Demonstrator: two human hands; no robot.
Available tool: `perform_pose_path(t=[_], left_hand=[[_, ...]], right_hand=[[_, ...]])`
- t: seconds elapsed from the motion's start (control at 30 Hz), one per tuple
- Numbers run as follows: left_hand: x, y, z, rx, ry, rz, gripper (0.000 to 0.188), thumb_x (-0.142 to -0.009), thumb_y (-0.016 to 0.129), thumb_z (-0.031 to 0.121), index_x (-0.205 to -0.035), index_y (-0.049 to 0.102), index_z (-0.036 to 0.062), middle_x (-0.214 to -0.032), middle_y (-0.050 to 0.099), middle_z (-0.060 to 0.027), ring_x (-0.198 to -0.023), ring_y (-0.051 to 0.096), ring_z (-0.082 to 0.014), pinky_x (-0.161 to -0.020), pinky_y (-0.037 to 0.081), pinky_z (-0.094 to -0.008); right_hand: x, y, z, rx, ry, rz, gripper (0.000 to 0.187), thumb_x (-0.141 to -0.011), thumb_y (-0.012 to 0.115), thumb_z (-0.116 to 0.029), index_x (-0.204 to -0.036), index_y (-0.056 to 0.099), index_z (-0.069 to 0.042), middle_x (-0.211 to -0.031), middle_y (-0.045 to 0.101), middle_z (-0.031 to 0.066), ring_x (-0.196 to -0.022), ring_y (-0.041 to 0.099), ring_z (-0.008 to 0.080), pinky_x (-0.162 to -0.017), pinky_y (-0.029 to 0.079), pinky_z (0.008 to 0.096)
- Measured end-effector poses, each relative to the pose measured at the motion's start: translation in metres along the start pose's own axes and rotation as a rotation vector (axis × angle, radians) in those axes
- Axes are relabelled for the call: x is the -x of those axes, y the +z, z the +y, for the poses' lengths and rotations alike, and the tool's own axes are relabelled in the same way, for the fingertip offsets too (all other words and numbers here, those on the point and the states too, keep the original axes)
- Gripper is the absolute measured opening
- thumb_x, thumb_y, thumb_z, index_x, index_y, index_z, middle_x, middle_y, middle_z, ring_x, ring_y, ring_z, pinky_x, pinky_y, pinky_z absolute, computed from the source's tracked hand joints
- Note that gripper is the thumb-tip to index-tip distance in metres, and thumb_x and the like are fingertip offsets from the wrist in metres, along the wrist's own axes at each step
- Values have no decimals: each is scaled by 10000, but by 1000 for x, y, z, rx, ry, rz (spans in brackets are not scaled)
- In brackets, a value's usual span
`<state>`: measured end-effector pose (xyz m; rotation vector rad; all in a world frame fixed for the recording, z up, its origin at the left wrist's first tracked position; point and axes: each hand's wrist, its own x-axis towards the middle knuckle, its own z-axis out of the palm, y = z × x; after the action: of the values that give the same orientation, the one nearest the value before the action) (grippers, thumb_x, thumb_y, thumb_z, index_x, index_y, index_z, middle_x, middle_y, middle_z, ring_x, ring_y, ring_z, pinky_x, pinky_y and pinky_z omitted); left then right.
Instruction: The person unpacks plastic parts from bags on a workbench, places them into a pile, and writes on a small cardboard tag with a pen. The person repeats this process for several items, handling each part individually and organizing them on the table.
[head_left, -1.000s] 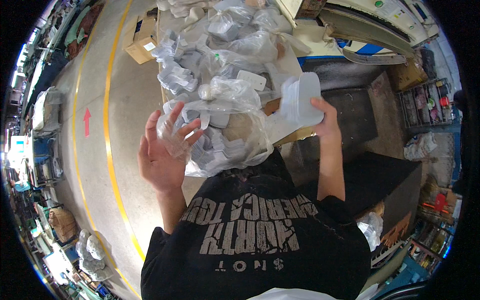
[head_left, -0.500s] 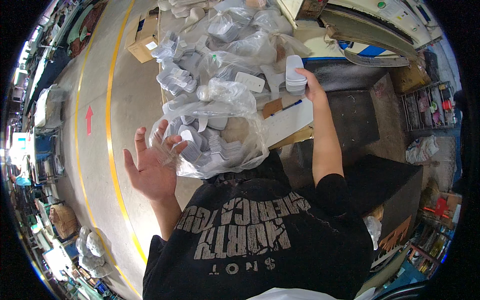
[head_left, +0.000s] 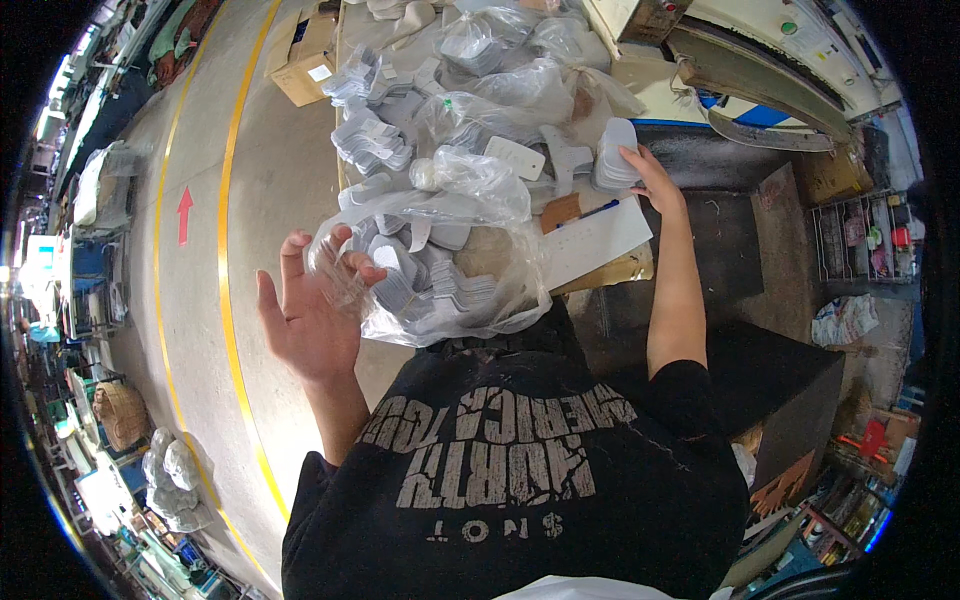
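My left hand [head_left: 318,310] is raised at the left side of a clear plastic bag [head_left: 525,290], fingers spread and thumb apart, with the bag's film lying against the fingertips. Inside the open-mouthed bag are several stacks of thin, pale grey, rounded flat pieces [head_left: 460,290]. On the right, my right hand [head_left: 657,182] grips the near right side of a stack of similar pale grey pieces [head_left: 614,150], fingertips over its top edge and thumb lower down. This stack stands at the table's right side, beyond a white sheet [head_left: 595,245].
A blue pen [head_left: 602,207] and a brown card piece [head_left: 560,211] lie by the sheet. Loose stacks [head_left: 370,140] and more filled plastic bags [head_left: 520,90] cover the far table. A cardboard box [head_left: 302,65] stands far left; machinery [head_left: 760,65] is far right.
The view has shifted slightly. My right hand has moved a little right and nearer, and the stack has come slightly with it. My left hand stays by the bag's edge.
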<state>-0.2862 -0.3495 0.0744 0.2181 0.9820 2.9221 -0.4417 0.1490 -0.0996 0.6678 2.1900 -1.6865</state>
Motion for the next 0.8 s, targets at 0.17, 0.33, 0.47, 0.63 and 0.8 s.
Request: perform_pose_path(t=[0.17,0.33,0.47,0.63,0.8], left_hand=[[-4,0,10,-94,-16,22,537,-1083,312,511,-1378,482,96,-1342,516,-259,-902,582,-280,-840,536,-480],[-11,-2,27,-293,-120,17,492,-1096,314,470,-1356,470,83,-1236,548,-225,-594,478,-127,-503,456,-272],[-6,5,35,-395,-159,99,475,-1103,310,447,-1338,459,62,-1197,575,-212,-417,333,-52,-325,279,-183],[-4,9,35,-398,-170,136,472,-1099,322,432,-1337,453,46,-1176,595,-214,-395,313,-44,-307,266,-184],[-2,8,31,-502,-218,116,480,-1103,283,412,-1318,454,19,-1154,611,-230,-424,367,-34,-346,321,-179]], right_hand=[[-3,-5,5,109,-112,111,983,-886,688,-583,-1594,304,-19,-1563,430,253,-1416,464,348,-1119,403,480],[1,2,1,387,-562,402,597,-961,679,-366,-1411,530,-4,-1310,621,178,-1191,613,264,-994,495,372],[109,80,-91,4,-731,-33,245,-1029,600,-198,-1192,660,-26,-1007,688,53,-930,662,147,-836,537,295],[149,187,-98,264,-688,-911,282,-1017,599,-255,-1074,702,1,-999,742,141,-870,703,245,-818,555,377],[124,298,-20,705,-625,-466,341,-968,599,-271,-1038,708,45,-1069,702,298,-971,706,436,-887,566,485]])
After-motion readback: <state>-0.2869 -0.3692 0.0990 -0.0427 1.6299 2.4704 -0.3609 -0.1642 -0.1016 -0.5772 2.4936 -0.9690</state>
